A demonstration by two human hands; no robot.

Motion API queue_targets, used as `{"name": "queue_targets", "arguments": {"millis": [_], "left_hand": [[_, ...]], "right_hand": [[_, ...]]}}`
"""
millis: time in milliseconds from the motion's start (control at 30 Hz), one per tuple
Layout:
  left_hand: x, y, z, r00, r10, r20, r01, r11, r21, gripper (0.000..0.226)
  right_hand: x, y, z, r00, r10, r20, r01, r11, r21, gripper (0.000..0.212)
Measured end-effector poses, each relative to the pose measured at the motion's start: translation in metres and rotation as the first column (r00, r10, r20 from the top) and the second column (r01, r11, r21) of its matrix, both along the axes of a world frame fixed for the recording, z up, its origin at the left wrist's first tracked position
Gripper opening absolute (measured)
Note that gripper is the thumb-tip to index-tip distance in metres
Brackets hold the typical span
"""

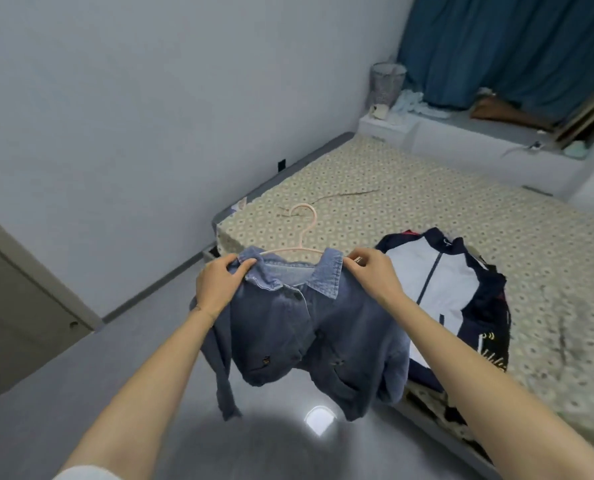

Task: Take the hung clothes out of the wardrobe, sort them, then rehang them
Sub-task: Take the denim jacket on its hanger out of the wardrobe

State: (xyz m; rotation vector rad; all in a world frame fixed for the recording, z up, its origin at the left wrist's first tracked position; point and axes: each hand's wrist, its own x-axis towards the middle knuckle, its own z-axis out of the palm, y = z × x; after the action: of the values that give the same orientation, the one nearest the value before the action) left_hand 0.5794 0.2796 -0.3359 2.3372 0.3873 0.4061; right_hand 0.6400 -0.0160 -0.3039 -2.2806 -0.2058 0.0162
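A blue denim shirt (pixel 309 327) hangs in the air on a pink plastic hanger (pixel 300 233), just off the near corner of the bed. My left hand (pixel 219 282) grips the shirt's left shoulder by the collar. My right hand (pixel 371 271) pinches the right shoulder at the collar's edge. The hanger's hook sticks up between my hands. On the bed to the right lies a pile of clothes topped by a white and navy zip jacket (pixel 441 289).
The bed (pixel 410 202) has a patterned cover. Grey floor (pixel 81 393) spreads below and to the left. A door (pixel 15 306) stands at the left wall. A window ledge (pixel 462 133) with a mesh bin (pixel 385 84) and blue curtains (pixel 496 46) lies beyond the bed.
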Motion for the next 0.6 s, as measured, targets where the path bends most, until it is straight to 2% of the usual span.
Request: {"name": "queue_targets", "arguments": {"millis": [133,267,600], "left_hand": [[0.063,-0.034,0.011,0.983,-0.173,0.060,0.172,0.985,0.018,0.049],[0.122,-0.084,0.025,0.947,-0.303,0.101,0.301,0.953,0.035,0.050],[0.233,-0.222,0.045,0.868,-0.452,0.205,0.448,0.891,0.067,0.054]], "right_hand": [[0.012,-0.042,0.008,0.986,-0.169,0.012,0.168,0.985,0.030,0.022],[0.029,-0.095,0.026,0.955,-0.295,0.041,0.294,0.955,0.035,0.020],[0.092,-0.227,0.052,0.878,-0.452,0.161,0.453,0.891,0.027,0.021]]}}
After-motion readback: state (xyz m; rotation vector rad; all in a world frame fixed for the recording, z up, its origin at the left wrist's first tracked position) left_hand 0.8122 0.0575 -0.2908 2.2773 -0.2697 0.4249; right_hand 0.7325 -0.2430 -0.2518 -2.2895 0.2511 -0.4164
